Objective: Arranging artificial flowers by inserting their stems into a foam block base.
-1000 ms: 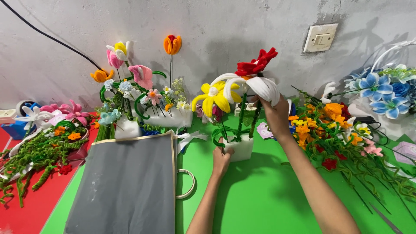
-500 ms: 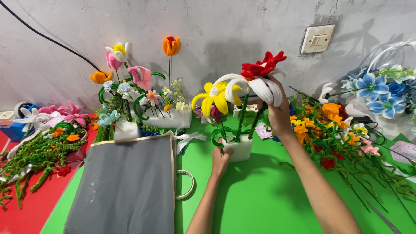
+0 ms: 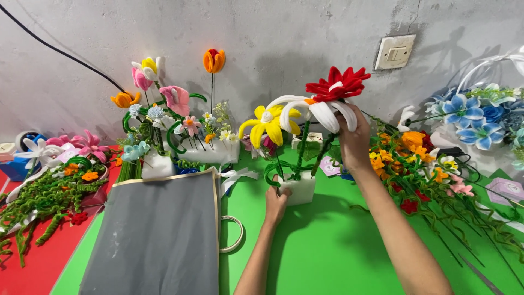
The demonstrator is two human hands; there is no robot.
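A small white foam block stands on the green mat with pipe-cleaner flowers stuck in it: a yellow one, a white one and a red one. My left hand rests against the block's left front corner, fingers closed on it. My right hand is raised beside the flower heads, fingers pinching the white flower just under its petals. The green stems run down from there into the block.
A grey board with a white ring handle lies at left. Behind it stands another white base of mixed flowers. Loose flowers lie heaped at right and on the red mat. Blue flowers and a wall switch sit far right.
My right hand has lifted the white and red flower heads slightly higher and more upright over the block. My left hand has stayed on the block.
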